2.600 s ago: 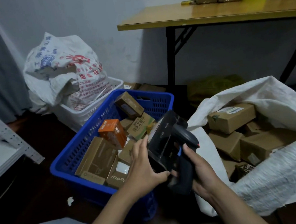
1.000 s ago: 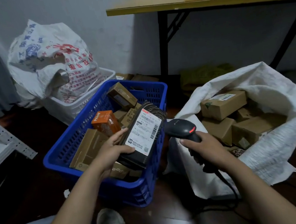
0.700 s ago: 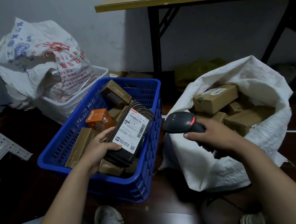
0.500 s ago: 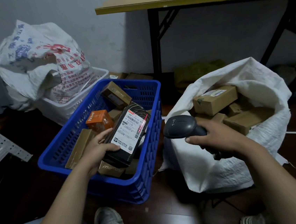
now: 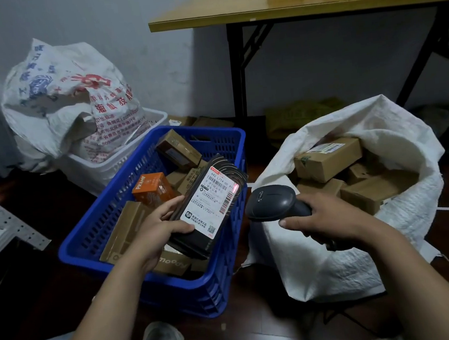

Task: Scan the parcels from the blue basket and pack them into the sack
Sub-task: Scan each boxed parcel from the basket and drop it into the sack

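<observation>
Black parcel [image 5: 197,239] tilted above the right rim of the blue basket [image 5: 235,251], left hand [image 5: 155,231] with thumb and fingers clamped on its lower end, right hand [image 5: 327,221] wrapped tight round the barcode scanner [image 5: 272,200] aimed at the shipping label [image 5: 213,201]. Watch that red spot [image 5: 235,187]: it sits at the label's top right edge, so the read may miss. A slipping grip drops it among unscanned boxes [image 5: 126,231], not the sack [image 5: 325,270].

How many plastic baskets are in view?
2: the blue basket by the left hand, and a white basket behind it under a printed sack. Others may be hidden.
</observation>
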